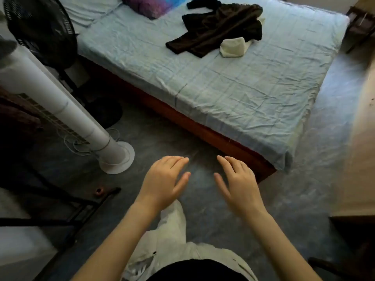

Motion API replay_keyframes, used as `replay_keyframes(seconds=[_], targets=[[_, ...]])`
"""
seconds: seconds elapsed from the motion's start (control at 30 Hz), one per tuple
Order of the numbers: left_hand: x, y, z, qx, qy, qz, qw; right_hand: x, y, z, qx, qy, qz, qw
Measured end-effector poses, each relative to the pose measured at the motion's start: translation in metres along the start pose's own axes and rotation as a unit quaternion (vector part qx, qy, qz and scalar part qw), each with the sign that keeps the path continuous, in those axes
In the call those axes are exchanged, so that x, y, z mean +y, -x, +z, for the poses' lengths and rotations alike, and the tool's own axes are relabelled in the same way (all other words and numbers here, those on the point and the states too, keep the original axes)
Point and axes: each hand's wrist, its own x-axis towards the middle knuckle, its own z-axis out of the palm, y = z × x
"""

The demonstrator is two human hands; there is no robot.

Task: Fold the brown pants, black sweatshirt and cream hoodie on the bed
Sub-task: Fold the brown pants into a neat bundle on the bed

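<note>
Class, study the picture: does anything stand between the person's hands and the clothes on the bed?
Nothing visible does. The left hand and right hand are open above the floor, short of the bed. Only floor and sheet lie between them and the pile. Within the pile, the brown pants lie over the cream hoodie.

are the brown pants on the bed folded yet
Not folded: the brown pants lie crumpled and spread on the bed, legs splayed, overlapping the cream hoodie.
</note>
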Motion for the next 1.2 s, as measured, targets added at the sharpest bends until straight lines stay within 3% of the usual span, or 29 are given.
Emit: replay_keyframes(seconds=[0.33,0.57,0.93,1.2], targets=[[-0.146,-0.115,-0.03,-0.016,-0.004,-0.039,0.999,-0.055,-0.185,0.049,-0.03,0.005,0.004,1.0],[-0.233,-0.224,-0.084,0.009,-0.043,-0.017,0.999,-0.096,-0.317,0.036,0.009,-0.017,-0.023,1.0],[-0.308,-0.384,-0.041,-0.045,-0.025,-0.086,0.995,-0.036,-0.504,0.068,-0.075,-0.01,-0.011,0.997],[-0.348,-0.551,-0.094,0.011,-0.01,-0.095,0.995,-0.016,-0.687,0.022,-0.043,-0.02,-0.057,0.997]])
